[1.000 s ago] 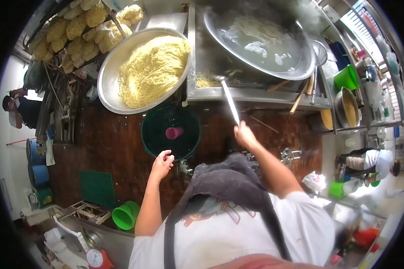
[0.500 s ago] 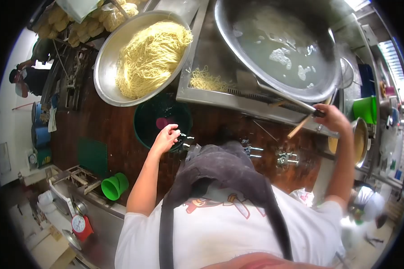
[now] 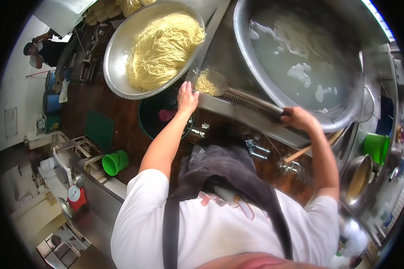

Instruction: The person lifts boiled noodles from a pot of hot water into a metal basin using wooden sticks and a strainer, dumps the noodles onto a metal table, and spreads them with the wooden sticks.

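My right hand [image 3: 300, 119] is closed around the dark grip of a long-handled metal skimmer [image 3: 256, 98]. Its flat, rounded head lies on the stove ledge against a small heap of yellow noodles [image 3: 205, 82]; whether the head is mesh or solid is blurred. My left hand [image 3: 188, 97] holds nothing, its fingers extended at the ledge's left corner beside that heap. Left of it, a large metal bowl [image 3: 114, 67] bears a big mound of noodles [image 3: 166, 51]. Behind the skimmer stands a wide pot [image 3: 251, 58] of cloudy, foamy water.
Below the bowl, a dark green tub [image 3: 150, 123] holds a pink vessel [image 3: 165, 115]. A wooden stick [image 3: 298, 154] juts out below the stove's front. Green buckets [image 3: 114, 162] stand at left, a red scale [image 3: 76, 196] below them. Another person [image 3: 45, 51] is at far left.
My left hand has moved up to the stove's corner. My right hand has brought the skimmer down and left, so its head now meets the small noodle heap. The view has shifted.
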A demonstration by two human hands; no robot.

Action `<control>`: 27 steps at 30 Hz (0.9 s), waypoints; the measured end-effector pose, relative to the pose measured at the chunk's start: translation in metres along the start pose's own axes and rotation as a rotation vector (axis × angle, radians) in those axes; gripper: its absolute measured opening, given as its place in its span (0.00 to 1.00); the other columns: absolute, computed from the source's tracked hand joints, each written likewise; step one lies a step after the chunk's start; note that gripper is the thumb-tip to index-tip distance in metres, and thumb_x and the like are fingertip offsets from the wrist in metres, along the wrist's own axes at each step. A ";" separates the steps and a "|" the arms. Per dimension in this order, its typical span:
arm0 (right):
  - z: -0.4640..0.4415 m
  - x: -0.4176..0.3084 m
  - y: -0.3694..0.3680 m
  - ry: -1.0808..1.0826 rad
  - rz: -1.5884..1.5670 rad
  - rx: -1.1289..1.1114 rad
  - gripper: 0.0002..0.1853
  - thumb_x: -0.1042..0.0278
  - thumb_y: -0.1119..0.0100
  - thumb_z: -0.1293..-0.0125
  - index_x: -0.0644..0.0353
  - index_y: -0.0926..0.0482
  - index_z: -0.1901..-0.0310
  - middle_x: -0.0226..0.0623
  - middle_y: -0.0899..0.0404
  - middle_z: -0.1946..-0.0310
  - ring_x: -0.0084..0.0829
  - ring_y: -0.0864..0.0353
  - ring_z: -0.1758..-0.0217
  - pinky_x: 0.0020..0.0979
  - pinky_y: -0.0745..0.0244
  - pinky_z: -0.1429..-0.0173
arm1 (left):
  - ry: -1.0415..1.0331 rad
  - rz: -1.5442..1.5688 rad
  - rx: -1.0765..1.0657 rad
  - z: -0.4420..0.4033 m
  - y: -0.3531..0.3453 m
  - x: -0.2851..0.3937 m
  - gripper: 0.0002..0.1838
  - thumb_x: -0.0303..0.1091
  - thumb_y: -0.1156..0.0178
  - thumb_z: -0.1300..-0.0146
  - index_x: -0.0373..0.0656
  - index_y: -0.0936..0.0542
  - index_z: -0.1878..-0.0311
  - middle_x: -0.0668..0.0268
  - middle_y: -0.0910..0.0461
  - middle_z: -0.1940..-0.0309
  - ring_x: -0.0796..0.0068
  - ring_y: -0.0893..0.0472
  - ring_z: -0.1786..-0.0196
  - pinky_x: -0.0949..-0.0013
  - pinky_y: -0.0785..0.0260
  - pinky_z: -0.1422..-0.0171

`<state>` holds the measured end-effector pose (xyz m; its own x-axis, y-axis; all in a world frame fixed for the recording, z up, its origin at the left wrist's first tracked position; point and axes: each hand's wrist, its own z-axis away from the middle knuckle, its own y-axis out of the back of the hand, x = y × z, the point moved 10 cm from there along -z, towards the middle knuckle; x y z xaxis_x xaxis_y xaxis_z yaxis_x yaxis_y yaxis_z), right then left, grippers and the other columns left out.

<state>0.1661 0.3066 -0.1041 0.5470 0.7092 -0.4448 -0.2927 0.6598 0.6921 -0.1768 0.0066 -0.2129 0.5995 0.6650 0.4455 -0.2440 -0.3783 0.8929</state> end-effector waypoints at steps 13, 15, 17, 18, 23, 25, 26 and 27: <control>0.045 -0.039 -0.021 0.015 -0.306 0.110 0.24 0.63 0.32 0.34 0.58 0.23 0.38 0.55 0.15 0.64 0.45 0.16 0.65 0.40 0.22 0.54 | -0.283 -0.127 -0.055 -0.022 0.020 0.059 0.37 0.46 0.47 0.26 0.36 0.43 0.22 0.49 0.51 0.19 0.47 0.51 0.18 0.48 0.57 0.16; 0.049 -0.108 0.035 0.293 -0.249 0.181 0.23 0.63 0.35 0.30 0.61 0.25 0.37 0.48 0.14 0.58 0.37 0.13 0.60 0.38 0.21 0.50 | -0.426 -0.296 0.156 -0.051 0.085 0.070 0.31 0.43 0.55 0.23 0.31 0.39 0.25 0.42 0.45 0.23 0.47 0.46 0.20 0.52 0.55 0.16; 0.038 -0.179 0.068 0.067 -0.250 0.094 0.22 0.62 0.37 0.29 0.59 0.24 0.36 0.49 0.14 0.60 0.40 0.14 0.62 0.40 0.21 0.52 | -0.047 0.375 0.109 -0.093 0.176 0.047 0.32 0.46 0.57 0.22 0.31 0.40 0.25 0.40 0.44 0.24 0.45 0.43 0.21 0.51 0.49 0.18; 0.027 -0.216 0.075 0.121 -0.183 0.184 0.22 0.61 0.37 0.29 0.58 0.24 0.36 0.50 0.15 0.61 0.42 0.14 0.61 0.42 0.21 0.53 | -0.208 -0.225 0.365 -0.117 0.183 0.013 0.32 0.45 0.55 0.23 0.33 0.39 0.24 0.41 0.42 0.24 0.45 0.42 0.22 0.51 0.48 0.18; 0.042 -0.170 0.094 0.105 0.001 0.324 0.23 0.61 0.37 0.33 0.54 0.24 0.37 0.54 0.17 0.58 0.54 0.18 0.54 0.48 0.24 0.49 | -0.179 0.007 0.588 -0.070 0.271 0.041 0.29 0.42 0.48 0.25 0.34 0.34 0.28 0.43 0.37 0.26 0.45 0.35 0.26 0.50 0.44 0.21; 0.084 -0.115 0.101 0.069 0.013 0.239 0.23 0.65 0.33 0.38 0.57 0.22 0.40 0.53 0.16 0.60 0.55 0.18 0.55 0.46 0.24 0.51 | -0.087 0.312 0.357 -0.023 0.231 0.039 0.29 0.42 0.46 0.25 0.33 0.33 0.29 0.42 0.35 0.28 0.45 0.33 0.27 0.51 0.44 0.22; 0.103 -0.089 0.104 0.014 0.014 0.226 0.21 0.66 0.32 0.39 0.59 0.20 0.44 0.53 0.16 0.62 0.55 0.18 0.56 0.46 0.24 0.51 | -0.047 0.357 0.231 0.002 0.199 0.034 0.30 0.43 0.45 0.26 0.32 0.33 0.29 0.42 0.35 0.29 0.45 0.33 0.27 0.53 0.44 0.22; 0.112 -0.062 0.098 -0.017 0.029 0.151 0.18 0.65 0.31 0.39 0.61 0.18 0.48 0.53 0.16 0.62 0.56 0.18 0.56 0.46 0.24 0.52 | -0.007 0.398 0.107 0.017 0.160 0.023 0.31 0.44 0.45 0.26 0.32 0.33 0.29 0.42 0.34 0.29 0.45 0.33 0.27 0.54 0.44 0.21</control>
<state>0.1918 0.2999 0.0553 0.5534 0.7223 -0.4148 -0.1880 0.5935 0.7826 -0.1894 -0.0497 -0.0605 0.4792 0.4492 0.7540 -0.3773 -0.6702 0.6391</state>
